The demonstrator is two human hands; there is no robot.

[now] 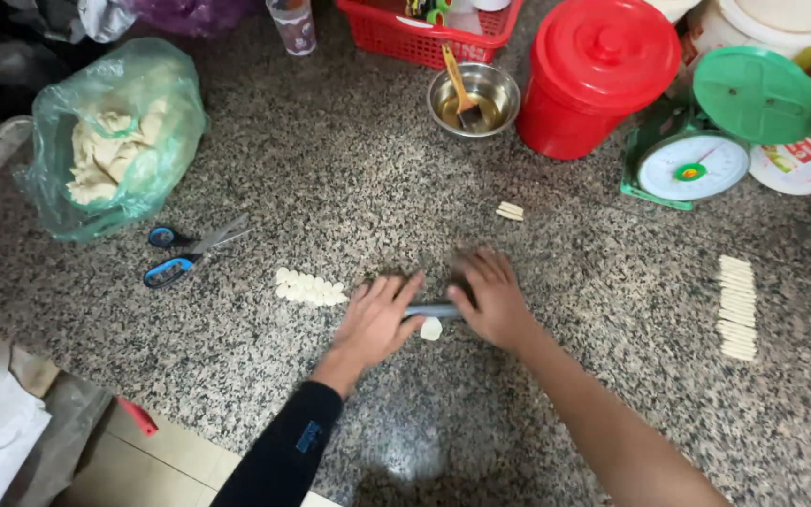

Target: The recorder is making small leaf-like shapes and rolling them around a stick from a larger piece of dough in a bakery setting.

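A small dough piece (432,329) lies on the speckled granite worktop (349,178) under a grey rolling pin (432,311). The left hand (377,317) and right hand (492,299) press flat-palmed, fingers spread, on its ends. Cut dough pieces (309,287) lie just left.

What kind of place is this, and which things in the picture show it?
Probably a kitchen or small food workshop for dough work. Both hands, left hand and right hand, press a grey roller over a dough piece on a speckled stone counter. A green kitchen scale and a bag of dough stand nearby.
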